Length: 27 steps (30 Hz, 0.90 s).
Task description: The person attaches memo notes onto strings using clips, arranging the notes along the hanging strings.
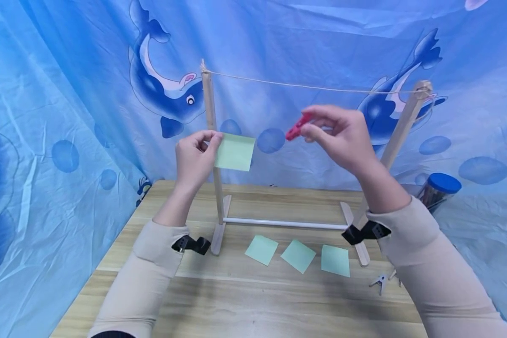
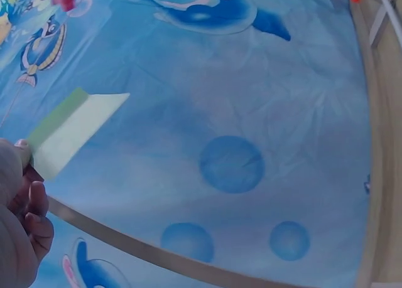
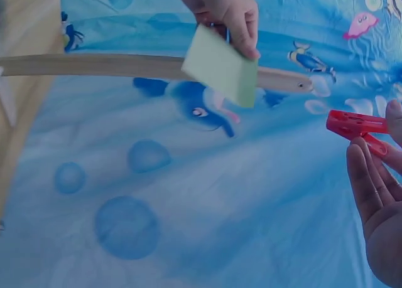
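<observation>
My left hand [image 1: 197, 157] pinches a light green paper note [image 1: 235, 152] by its upper left corner, in front of the left post. In the left wrist view the same note [image 2: 72, 131] shows a crease near one edge. Off to the right, my right hand [image 1: 342, 136] holds a red clothespin [image 1: 299, 126] between thumb and fingers, its nose pointing down to the left. The right wrist view shows the red clothespin [image 3: 357, 130] from the side, gripped at its handle end. Both hands are below a thin string [image 1: 293, 84] stretched between two wooden posts.
Three green notes [image 1: 298, 256] lie in a row on the wooden table [image 1: 253, 300]. A grey clothespin [image 1: 380, 283] lies to their right, near the right sleeve. The stand's white crossbar [image 1: 285, 223] runs behind the notes. A blue-lidded jar [image 1: 443, 185] stands at the right.
</observation>
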### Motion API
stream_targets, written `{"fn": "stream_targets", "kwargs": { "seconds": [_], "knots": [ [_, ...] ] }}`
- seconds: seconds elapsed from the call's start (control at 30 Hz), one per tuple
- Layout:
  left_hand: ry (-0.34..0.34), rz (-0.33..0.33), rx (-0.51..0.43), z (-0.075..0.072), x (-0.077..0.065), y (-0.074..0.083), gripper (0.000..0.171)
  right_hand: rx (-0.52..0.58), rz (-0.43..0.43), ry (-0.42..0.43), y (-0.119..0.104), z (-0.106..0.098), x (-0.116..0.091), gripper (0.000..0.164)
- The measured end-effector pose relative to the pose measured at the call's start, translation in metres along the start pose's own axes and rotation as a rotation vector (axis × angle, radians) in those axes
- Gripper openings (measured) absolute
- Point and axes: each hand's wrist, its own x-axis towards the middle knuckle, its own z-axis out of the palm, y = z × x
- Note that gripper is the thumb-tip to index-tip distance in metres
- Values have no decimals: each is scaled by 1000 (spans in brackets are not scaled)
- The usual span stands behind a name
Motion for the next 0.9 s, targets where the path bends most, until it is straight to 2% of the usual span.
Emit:
{"fn": "stream_targets", "kwargs": {
  "seconds": [0.13, 0.23, 0.4, 0.47, 0.57, 0.7, 0.9],
  "knots": [
    [11, 56, 40, -3, 14, 7, 30, 1, -80, 6, -17, 7, 31, 22],
    [28, 87, 50, -5, 22, 12, 33, -46, -119, 3, -28, 13, 50, 21],
    [50, 83, 46, -7, 34, 17, 34, -185, -63, -7, -42, 24, 81, 26],
    [44, 67, 41, -8, 38, 19, 35, -230, -21, -9, -44, 29, 92, 28],
    [26, 42, 26, -8, 44, 23, 38, -288, -8, -24, -46, 34, 105, 29],
    [21, 26, 7, -7, 51, 30, 39, -322, -2, -51, -47, 40, 120, 28],
    [68, 26, -20, -7, 56, 38, 37, -361, 17, -92, -45, 46, 136, 27]
  ]
}}
